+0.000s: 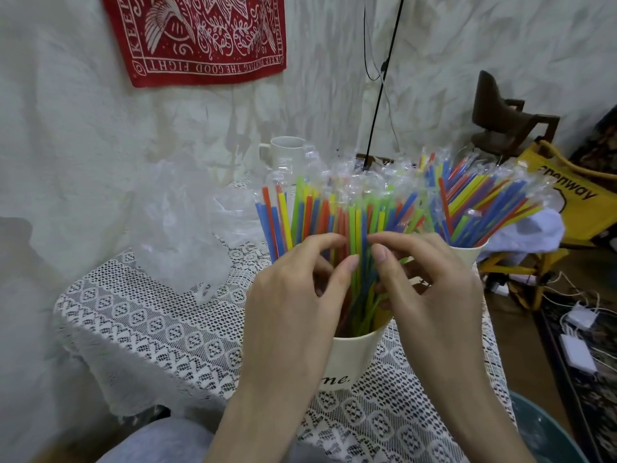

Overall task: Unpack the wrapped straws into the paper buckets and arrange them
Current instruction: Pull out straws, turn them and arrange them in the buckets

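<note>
A cream paper bucket [350, 359] stands on the lace-covered table in front of me, packed with upright wrapped straws [320, 212] in blue, red, yellow and green. My left hand [293, 295] and my right hand [430, 289] meet over its mouth, with curled fingers and thumbs pinching into the bunch of straws. A second paper bucket [467, 253] stands behind on the right. It is full of straws [480, 195] that fan out to the right.
An empty clear plastic bag [187, 222] lies crumpled at the back left of the table [140, 322]. A white mug [283, 152] stands behind the straws. A yellow folding chair [567, 195] with a white cloth, and chargers with cables on the floor, are at right.
</note>
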